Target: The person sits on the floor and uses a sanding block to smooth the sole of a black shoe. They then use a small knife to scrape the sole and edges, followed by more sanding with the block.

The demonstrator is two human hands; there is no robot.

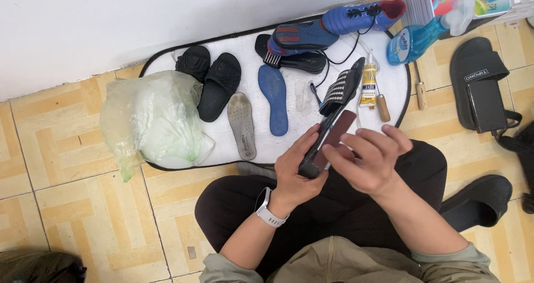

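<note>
left hand (297,169) gripping a black striped-strap sandal (332,113) by the heel, right hand (370,160) pinching brown sandpaper (336,135) against its sole, glue tube (367,85) on the white mat (289,144) just beyond

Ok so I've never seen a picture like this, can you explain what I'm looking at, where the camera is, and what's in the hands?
There is no machine here: a seated person wears one camera on the head, and it looks down at their own two hands. The left hand grips a black slide sandal with a striped strap. The right hand presses a reddish-brown sheet, perhaps sandpaper, against the sandal's sole. Ahead on the tiled floor lies a white mat with a black pair of slides, a grey insole, a blue insole, a blue sports shoe, a glue tube and a crumpled plastic bag.
</note>
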